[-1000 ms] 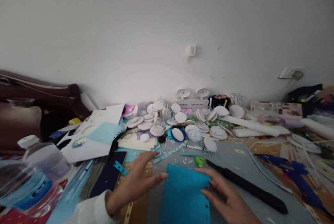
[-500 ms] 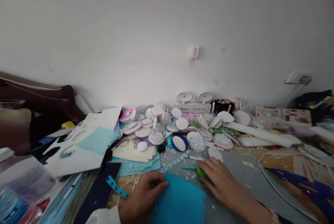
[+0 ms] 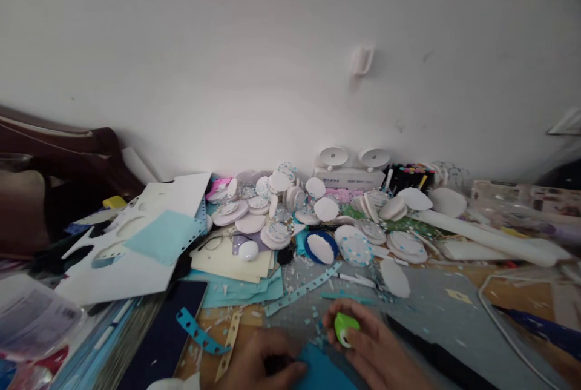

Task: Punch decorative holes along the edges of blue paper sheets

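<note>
My left hand (image 3: 265,360), slightly blurred, pinches the edge of a bright blue sheet of paper (image 3: 322,370) at the bottom of the view. Just right of it, my right hand (image 3: 374,350) is turned partly palm up, its fingers curled round a small green craft punch (image 3: 345,324). The punch sits close to the paper's upper edge; whether they touch I cannot tell. Paper scraps lie between and above the hands. A punched pale-blue strip (image 3: 303,289) lies beyond them on the grey mat (image 3: 431,293).
White and dotted discs (image 3: 354,249) are heaped along the wall. A blue glue gun (image 3: 538,324) and its looping cable lie at right. A long black tool (image 3: 436,350) rests beside my right hand. At left are a white cut-out sheet (image 3: 122,281) and a plastic tub (image 3: 39,317).
My right hand has turned from palm down to partly palm up, bringing the green punch nearer the blue paper. The paper is lower in view. The camera has shifted left and down.
</note>
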### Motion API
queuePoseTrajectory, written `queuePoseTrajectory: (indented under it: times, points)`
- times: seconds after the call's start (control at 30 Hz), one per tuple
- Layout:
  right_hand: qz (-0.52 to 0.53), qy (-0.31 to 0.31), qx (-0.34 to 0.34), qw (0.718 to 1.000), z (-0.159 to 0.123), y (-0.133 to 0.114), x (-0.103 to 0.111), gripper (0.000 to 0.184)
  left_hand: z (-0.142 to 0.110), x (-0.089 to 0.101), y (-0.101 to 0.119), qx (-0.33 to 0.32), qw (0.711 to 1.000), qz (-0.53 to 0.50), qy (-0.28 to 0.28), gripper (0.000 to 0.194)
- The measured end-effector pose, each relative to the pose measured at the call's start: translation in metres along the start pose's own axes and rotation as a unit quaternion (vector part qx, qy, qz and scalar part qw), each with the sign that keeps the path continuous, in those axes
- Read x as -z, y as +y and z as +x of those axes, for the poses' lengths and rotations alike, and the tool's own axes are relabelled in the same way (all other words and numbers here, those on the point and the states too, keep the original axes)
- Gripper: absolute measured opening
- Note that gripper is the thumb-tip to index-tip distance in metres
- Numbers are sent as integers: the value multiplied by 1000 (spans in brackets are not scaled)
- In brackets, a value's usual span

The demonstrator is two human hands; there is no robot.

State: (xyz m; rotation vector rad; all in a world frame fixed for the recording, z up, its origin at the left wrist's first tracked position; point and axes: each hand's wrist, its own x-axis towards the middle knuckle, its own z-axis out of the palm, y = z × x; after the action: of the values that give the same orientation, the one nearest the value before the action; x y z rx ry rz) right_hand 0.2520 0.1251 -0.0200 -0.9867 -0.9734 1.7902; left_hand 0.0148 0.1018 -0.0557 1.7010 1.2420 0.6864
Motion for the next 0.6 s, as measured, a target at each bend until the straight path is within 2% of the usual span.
queuePoseTrajectory:
  times: [0.17,0.27,0.4,0.5,0.6]
  points:
    - [5,7,-21,1000,1,-1,-2,44,1,-2,3,-41,999,25,22,22]
    - [-54,3,-14,998,0,-1,1,42,2,-3,6,-65,997,31,24,19]
    - [-156,-21,40,987,1,1,13,39,2,-2,15,-78,997,17,22,20]
    - [-172,-54,47,983,5,3,21,44,4,0,24,-82,996,30,11,24]
    - [-180,-52,25,982,6,4,24,46,4,2,30,-85,995,57,-1,28]
